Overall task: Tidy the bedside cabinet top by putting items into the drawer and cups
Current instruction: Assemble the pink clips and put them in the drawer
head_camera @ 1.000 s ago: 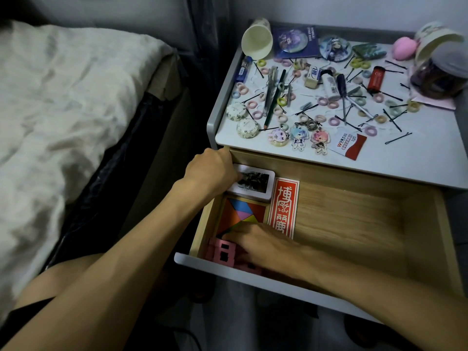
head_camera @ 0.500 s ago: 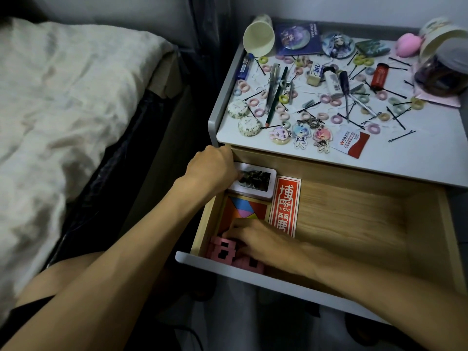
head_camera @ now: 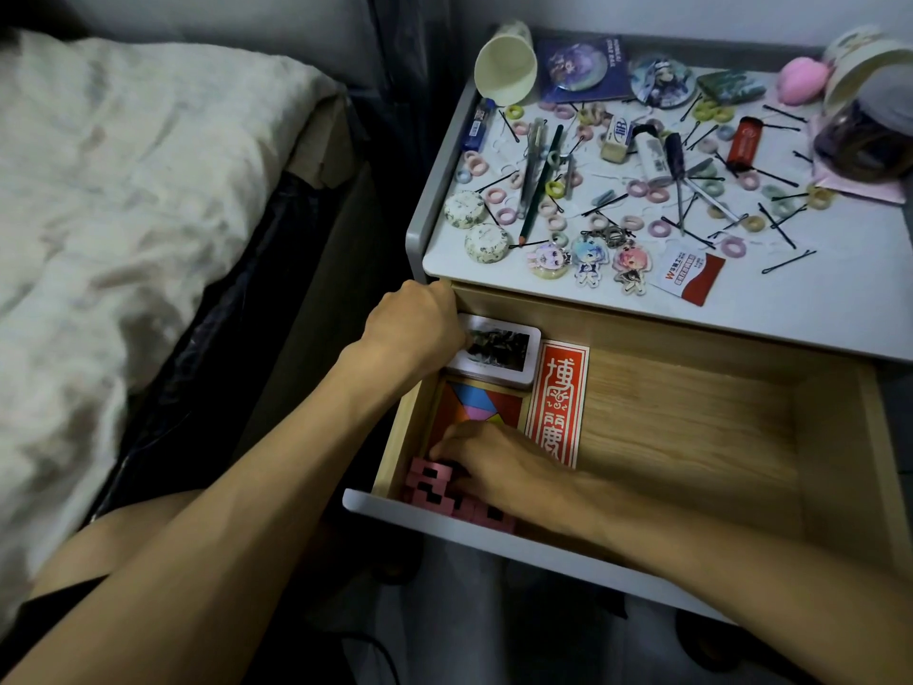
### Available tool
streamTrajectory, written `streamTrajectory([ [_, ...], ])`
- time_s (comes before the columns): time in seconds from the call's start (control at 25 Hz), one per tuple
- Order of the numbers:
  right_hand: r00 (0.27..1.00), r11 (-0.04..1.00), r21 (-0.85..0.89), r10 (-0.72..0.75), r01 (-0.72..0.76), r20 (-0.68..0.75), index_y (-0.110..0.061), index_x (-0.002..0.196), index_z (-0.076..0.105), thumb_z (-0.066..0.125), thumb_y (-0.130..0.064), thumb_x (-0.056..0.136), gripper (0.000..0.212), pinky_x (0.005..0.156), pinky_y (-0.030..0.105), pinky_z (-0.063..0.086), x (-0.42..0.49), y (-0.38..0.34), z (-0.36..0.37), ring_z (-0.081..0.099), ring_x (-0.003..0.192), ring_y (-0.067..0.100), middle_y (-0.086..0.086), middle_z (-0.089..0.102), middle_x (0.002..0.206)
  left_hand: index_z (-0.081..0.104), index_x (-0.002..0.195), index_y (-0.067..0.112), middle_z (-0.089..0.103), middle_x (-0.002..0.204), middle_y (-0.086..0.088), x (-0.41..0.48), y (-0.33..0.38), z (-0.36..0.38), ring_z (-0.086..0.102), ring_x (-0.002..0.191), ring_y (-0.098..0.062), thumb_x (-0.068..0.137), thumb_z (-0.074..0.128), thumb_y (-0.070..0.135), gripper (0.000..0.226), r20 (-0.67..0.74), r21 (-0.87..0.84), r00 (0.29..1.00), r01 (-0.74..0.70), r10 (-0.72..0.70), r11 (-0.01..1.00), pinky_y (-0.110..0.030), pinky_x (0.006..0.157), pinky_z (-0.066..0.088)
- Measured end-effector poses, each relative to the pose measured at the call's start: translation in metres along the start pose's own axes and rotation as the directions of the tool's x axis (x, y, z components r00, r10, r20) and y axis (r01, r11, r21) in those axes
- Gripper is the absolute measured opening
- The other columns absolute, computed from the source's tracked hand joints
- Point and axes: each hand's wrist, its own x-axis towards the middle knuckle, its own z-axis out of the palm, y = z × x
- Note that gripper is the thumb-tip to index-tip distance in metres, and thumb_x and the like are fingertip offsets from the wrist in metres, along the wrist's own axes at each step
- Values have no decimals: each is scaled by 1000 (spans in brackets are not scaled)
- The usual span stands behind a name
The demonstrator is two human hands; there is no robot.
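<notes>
Cluttered cabinet top (head_camera: 820, 309) | bed (head_camera: 123, 215) beside | left hand (head_camera: 415, 328) grips tin (head_camera: 501, 351) | right hand (head_camera: 499, 467) holds blocks (head_camera: 429, 481)

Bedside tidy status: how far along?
Done: drawer open, with tangram puzzle and red card laid along its left side. In hand: left hand grips the white tin at the back, right hand holds the pink blocks at the front. Left: hair ties, bobby pins, keychains and pencil cover the cabinet top; paper cup lies tipped.

Left hand (head_camera: 412, 328) gripping the tin (head_camera: 499, 351), my right hand (head_camera: 494, 467) holding pink blocks (head_camera: 430, 479) in the drawer (head_camera: 691, 427).
</notes>
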Motion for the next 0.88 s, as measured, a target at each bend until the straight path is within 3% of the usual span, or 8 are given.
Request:
streamTrajectory([
  [0.28,996,1000,-16,-18,20,83,-16,130,58,62,-7,89,42,99,29,46,-3,3,-7,54,114,16,3,59,123,57,111,11,54,100,-10,0,1,1,59,99,-33,90,65,37,35,-10,21,1000,7,-7,1000,-36,71,44],
  [0.6,998,998,-50,-41,43,40,-15,124,59,69,-18,85,41,92,31,47,1,1,-1,55,107,19,3,58,116,58,111,12,57,102,-9,-1,1,1,60,99,-32,90,65,36,33,-24,32,1000,-8,9,999,-37,72,46],
  [0.88,998,998,-53,-34,37,54,-14,119,61,67,-17,87,33,89,31,47,2,-1,0,53,103,16,2,56,111,57,112,11,56,99,-9,-2,2,0,60,97,-31,89,67,37,35,-15,33,1000,-9,10,999,-36,70,45],
])
